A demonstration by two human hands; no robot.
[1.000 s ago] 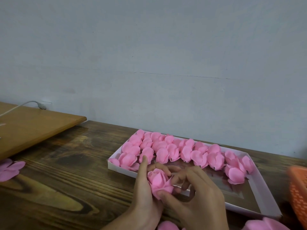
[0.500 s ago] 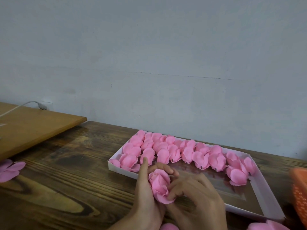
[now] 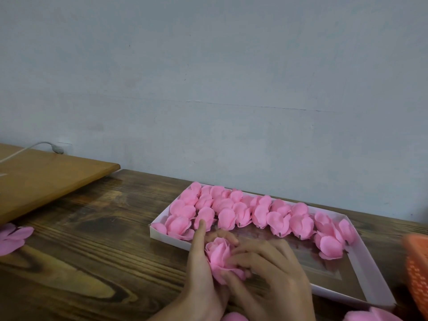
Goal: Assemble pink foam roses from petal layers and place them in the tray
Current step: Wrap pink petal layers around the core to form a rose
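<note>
wooden table (image 3: 81,262): dark, grained.
white tray (image 3: 368,269): right of centre, far side lined with finished roses (image 3: 231,212).
left hand (image 3: 201,281): cupped round the held rose from the left, forefinger straight, pointing away.
right hand (image 3: 273,281): fingers curled over the held rose's right side, thumb beneath.
held rose (image 3: 218,256): gripped between both hands, at the tray's near wall.

Wooden table (image 3: 92,251) carries tray (image 3: 169,237), board (image 3: 46,181), petals (image 3: 11,237).
</note>
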